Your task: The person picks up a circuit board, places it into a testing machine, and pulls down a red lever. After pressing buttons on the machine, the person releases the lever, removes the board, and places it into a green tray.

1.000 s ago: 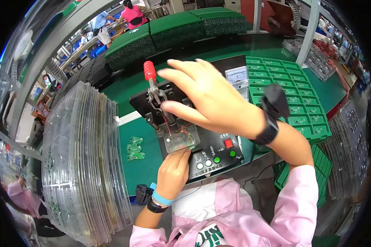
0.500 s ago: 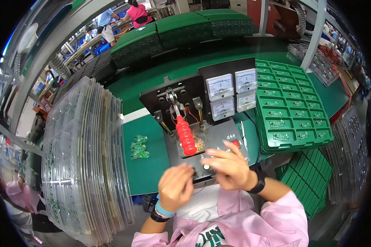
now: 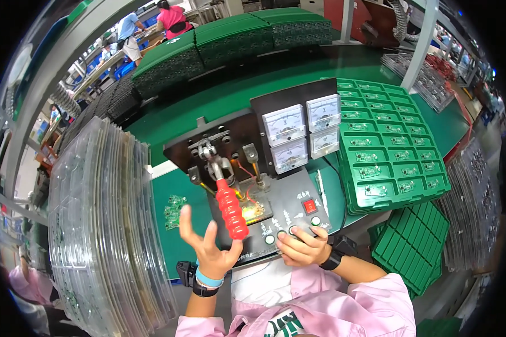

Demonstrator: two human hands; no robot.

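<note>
A black test fixture (image 3: 287,196) stands in front of me, with a toggle clamp whose red ribbed handle (image 3: 231,210) slants down toward me. My left hand (image 3: 212,251) is open beside the handle's lower end, fingers spread and thumb tip at its tip, apparently touching. On the front panel, my right hand (image 3: 305,247) rests with slightly bent fingers over the row of round white buttons (image 3: 270,239); whether one is pressed is hidden. Under the clamp, a lit area holds a circuit board (image 3: 254,211), partly covered. Several small green circuit boards (image 3: 175,212) lie left of the fixture.
Four-dial meters (image 3: 287,132) form a panel behind the fixture. Stacked green trays (image 3: 371,205) with boards stand at right; a pen (image 3: 322,188) lies before them. Clear plastic trays (image 3: 104,224) rise high at left. Green trays (image 3: 199,53) line the back, where people work.
My left hand has opened and moved left to the red handle's end. My right hand has lowered onto the panel buttons. The view has shifted, and the area under the clamp looks brighter.
</note>
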